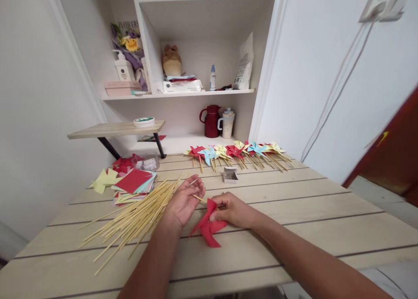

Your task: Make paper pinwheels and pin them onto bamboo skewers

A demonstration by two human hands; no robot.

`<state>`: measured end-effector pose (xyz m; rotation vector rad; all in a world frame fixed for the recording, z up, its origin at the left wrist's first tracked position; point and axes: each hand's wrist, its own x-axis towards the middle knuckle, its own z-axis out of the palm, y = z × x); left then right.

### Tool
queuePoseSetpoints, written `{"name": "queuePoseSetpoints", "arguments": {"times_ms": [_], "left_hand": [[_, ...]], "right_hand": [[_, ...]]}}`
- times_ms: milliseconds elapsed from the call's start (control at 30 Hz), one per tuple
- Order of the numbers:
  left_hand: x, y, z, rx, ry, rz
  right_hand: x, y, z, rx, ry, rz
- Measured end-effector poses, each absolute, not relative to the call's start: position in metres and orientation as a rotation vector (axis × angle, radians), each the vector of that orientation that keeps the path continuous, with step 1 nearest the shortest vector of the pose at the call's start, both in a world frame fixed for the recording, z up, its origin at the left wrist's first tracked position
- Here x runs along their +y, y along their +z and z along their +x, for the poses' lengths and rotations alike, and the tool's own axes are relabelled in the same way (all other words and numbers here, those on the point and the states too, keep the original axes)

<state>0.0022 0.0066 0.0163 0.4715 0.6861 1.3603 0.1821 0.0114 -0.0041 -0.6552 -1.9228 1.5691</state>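
My right hand (230, 209) is closed on a red paper pinwheel (209, 227), thumb and fingers pinching it near its upper blade. A thin wooden stick (200, 198) runs from the pinwheel toward my left hand (187, 201). That hand is turned palm up with its fingers loosely apart, and the stick's end lies close to its fingertips. A thin pale sliver shows across the left fingers, too small to name. Just left of this hand, a loose bundle of wooden sticks (140, 216) lies spread on the table.
Behind the sticks is a stack of coloured paper squares (132, 181), with a yellow folded paper (104, 180) and a clear container (148, 164). Finished pinwheels (235, 151) line the table's back edge. A small open box (230, 175) stands before them. A raised wooden shelf (114, 130) overhangs the back left.
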Motion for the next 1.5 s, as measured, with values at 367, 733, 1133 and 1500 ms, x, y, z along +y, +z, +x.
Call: {"name": "queuePoseSetpoints", "arguments": {"times_ms": [367, 733, 1133, 1500], "left_hand": [[0.005, 0.024, 0.004, 0.759, 1.399, 0.339], [0.004, 0.018, 0.002, 0.614, 1.305, 0.454], [0.0, 0.008, 0.01, 0.665, 1.151, 0.733], [0.004, 0.023, 0.0, 1.043, 1.59, 1.04]], "right_hand": [[0.008, -0.001, 0.179, -1.64, 1.724, -0.59], [0.011, 0.005, 0.184, -1.456, 1.636, -0.625], [0.008, 0.007, 0.181, -1.457, 1.659, -0.591], [0.005, 0.02, 0.197, -1.546, 1.441, -0.638]]}}
